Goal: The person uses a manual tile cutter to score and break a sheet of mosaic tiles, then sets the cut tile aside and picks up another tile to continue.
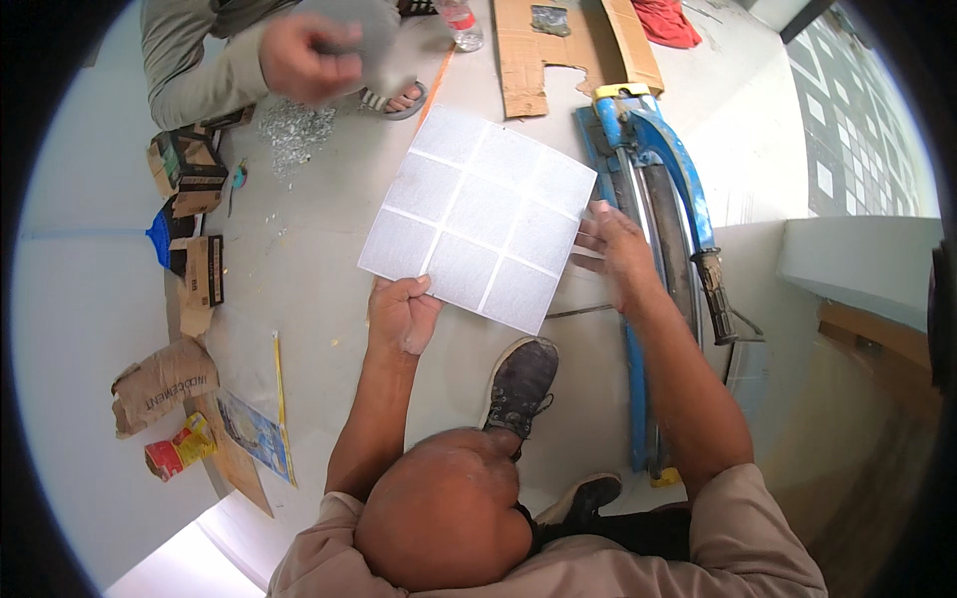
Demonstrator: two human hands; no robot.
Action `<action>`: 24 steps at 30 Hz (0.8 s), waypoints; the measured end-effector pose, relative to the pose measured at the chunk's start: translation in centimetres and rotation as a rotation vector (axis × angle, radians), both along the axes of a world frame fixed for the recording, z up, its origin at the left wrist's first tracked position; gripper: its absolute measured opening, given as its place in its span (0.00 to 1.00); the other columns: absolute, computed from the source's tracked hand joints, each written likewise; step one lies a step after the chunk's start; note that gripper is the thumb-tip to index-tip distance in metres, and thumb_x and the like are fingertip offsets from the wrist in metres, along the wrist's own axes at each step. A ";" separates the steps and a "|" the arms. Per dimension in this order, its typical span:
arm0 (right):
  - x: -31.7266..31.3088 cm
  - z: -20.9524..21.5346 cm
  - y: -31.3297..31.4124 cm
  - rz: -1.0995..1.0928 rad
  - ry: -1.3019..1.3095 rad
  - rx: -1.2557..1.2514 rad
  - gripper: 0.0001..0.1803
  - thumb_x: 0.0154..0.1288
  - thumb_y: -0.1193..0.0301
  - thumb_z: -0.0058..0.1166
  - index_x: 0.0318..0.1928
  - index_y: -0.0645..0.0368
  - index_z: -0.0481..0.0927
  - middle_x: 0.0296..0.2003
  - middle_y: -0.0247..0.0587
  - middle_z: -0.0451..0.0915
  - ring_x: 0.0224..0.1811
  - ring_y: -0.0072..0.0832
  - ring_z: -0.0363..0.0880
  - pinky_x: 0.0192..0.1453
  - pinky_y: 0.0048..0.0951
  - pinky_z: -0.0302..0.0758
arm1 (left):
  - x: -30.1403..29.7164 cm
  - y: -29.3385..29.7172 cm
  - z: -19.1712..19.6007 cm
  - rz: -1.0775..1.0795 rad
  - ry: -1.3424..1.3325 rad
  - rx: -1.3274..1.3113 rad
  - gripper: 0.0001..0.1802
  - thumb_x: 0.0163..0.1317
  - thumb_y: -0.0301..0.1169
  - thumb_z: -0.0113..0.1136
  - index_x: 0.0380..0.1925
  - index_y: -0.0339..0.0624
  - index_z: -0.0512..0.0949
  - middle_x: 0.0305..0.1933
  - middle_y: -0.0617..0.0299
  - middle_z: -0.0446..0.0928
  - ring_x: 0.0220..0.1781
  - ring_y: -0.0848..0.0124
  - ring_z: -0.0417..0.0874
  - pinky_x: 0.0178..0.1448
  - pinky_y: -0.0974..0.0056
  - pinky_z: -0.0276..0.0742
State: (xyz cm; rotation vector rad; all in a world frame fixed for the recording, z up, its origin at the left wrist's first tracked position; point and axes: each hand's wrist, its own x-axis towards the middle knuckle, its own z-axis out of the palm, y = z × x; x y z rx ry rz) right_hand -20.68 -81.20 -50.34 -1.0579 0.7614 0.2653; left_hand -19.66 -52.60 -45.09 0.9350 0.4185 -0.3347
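Observation:
A square light-grey tile (477,214), marked by white lines into a grid of smaller squares, is held tilted in front of me. My left hand (406,311) grips its lower left edge, with the thumb on the face and the other fingers hidden behind. Beside the tile's right edge is my right hand (620,251), its fingers spread and the tips at or just off the edge; contact is hard to tell. Close to that hand lies a blue manual tile cutter (688,189) with metal rails and a long lever ending in a dark grip.
At the upper left, another person's blurred hand (311,58) is above small grey chips (296,130) on the floor. Torn cardboard boxes (189,169), a blue dustpan-like piece (159,237) and packaging (181,447) line the left. Ahead lie flat cardboard (518,70) and a plastic bottle (465,25).

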 end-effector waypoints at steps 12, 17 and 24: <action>-3.5 -3.0 4.5 -0.473 -0.008 0.459 0.20 0.76 0.80 0.50 0.64 0.56 0.65 0.60 0.50 0.76 0.60 0.43 0.78 0.68 0.52 0.76 | -7.5 -2.3 -5.3 -0.396 0.009 -0.183 0.44 0.64 0.21 0.65 0.78 0.46 0.55 0.77 0.52 0.64 0.77 0.56 0.67 0.78 0.40 0.65; -7.6 -2.3 4.3 0.082 -0.078 -0.045 0.21 0.72 0.71 0.59 0.61 0.59 0.69 0.56 0.54 0.78 0.57 0.44 0.80 0.57 0.45 0.78 | -4.6 0.7 -4.1 -0.189 0.086 0.214 0.40 0.62 0.13 0.59 0.74 0.43 0.63 0.69 0.55 0.74 0.70 0.58 0.75 0.75 0.48 0.69; -8.0 1.9 -1.0 0.082 -0.254 -1.111 0.25 0.66 0.64 0.66 0.58 0.68 0.79 0.48 0.52 0.86 0.54 0.40 0.82 0.58 0.41 0.75 | -1.7 6.2 -0.8 -0.444 0.086 0.208 0.36 0.57 0.15 0.59 0.69 0.31 0.68 0.61 0.50 0.80 0.58 0.56 0.85 0.67 0.52 0.79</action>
